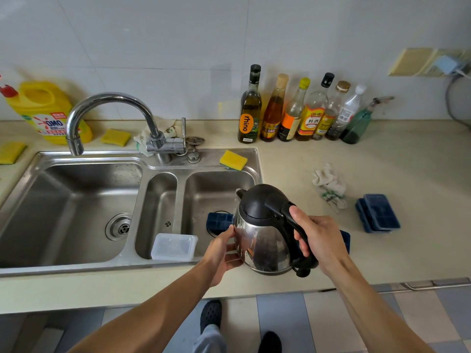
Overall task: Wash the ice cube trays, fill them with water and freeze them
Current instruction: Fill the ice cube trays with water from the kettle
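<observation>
Entry, nearest first.

1. Right hand (318,238): fingers wrapping tight round the black handle of the kettle (262,240), carrying its weight.
2. Left hand (224,253): thumb and fingers curling against the kettle's steel side, steadying it.
3. Kettle: tipping spout-first over the right basin (216,184). Whether water is running cannot be told.
4. Clear plastic box (173,247): sitting in the narrow middle basin.
5. Ice cube tray (219,221), dark blue: lying in the right basin beneath the spout, half hidden by the kettle.
6. Stacked trays (379,212): waiting on the countertop (293,161), well apart, near a crumpled cloth (330,183).
7. Sponge (233,160), tap (112,115) and bottles (295,110): standing farthest back.

Step, as judged: filling, or possibly rinsing, the tray from the kettle. The next move is calling for a slow, even tilt so the cells fill without spilling.
</observation>
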### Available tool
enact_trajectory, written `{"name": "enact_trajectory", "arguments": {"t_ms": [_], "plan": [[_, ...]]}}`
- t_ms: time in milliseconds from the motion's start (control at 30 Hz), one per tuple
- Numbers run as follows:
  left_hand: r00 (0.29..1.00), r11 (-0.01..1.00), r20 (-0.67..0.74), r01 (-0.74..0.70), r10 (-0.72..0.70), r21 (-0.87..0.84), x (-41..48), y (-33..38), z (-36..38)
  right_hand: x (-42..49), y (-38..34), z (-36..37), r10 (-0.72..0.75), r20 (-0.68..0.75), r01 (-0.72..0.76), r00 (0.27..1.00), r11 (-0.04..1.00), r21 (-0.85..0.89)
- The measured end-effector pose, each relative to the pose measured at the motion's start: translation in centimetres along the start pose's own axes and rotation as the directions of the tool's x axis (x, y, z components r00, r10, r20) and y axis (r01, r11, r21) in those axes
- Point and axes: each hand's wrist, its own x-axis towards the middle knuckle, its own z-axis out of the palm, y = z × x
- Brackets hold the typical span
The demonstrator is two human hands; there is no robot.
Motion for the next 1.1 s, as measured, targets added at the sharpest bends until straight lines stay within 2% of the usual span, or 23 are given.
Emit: {"name": "enact_trajectory", "arguments": {"t_ms": [867,1100], "plan": [[0.999,0.999,0.034,-0.016,0.017,-0.033,2.0,1.7,-0.4,2.4,0.1,0.5,-0.035,-0.014,0.035,0.999,0.999,0.003],[0.995,0.995,0.042,-0.089,0.087,0.045,4.1,4.4,0.4,4.4,0.9,0.5,-0.029,-0.096,0.035,0.995,0.997,0.070]]}}
